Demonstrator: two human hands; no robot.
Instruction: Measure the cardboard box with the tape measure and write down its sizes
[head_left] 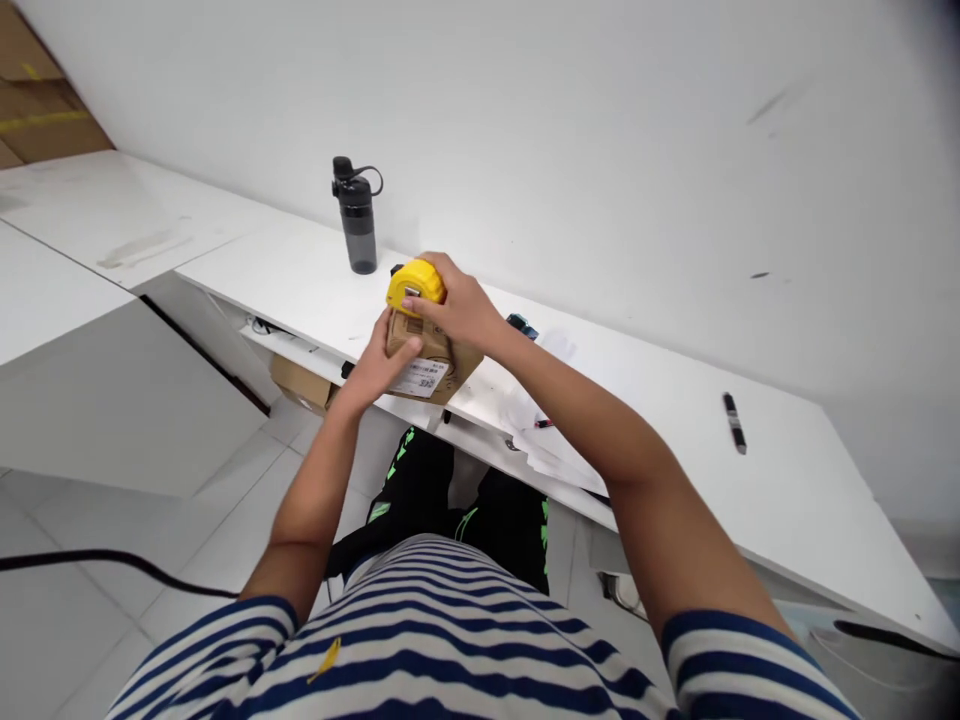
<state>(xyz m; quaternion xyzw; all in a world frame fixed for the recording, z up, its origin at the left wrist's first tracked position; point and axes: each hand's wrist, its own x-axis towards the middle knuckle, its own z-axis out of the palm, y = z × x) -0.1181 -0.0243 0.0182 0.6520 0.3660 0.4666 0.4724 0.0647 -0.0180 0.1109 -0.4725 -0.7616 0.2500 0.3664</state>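
Observation:
My right hand (459, 300) grips a yellow tape measure (417, 281), its thumb near the metal blade end at the front. Directly below sits a brown cardboard box (466, 368) with a white printed label on its near face, close to the desk's front edge. My left hand (380, 362) is closed around the box's left side, the thumb laid across the near top edge. The tape measure is right at the box's top; whether it touches the cardboard I cannot tell.
A dark water bottle (358, 220) stands behind on the white desk (660, 385). Papers (564, 455) with a pen (544, 424) lie right of the box, and a black marker (734, 423) lies farther right. An open cardboard box (301, 384) is below the desk. A wall runs behind.

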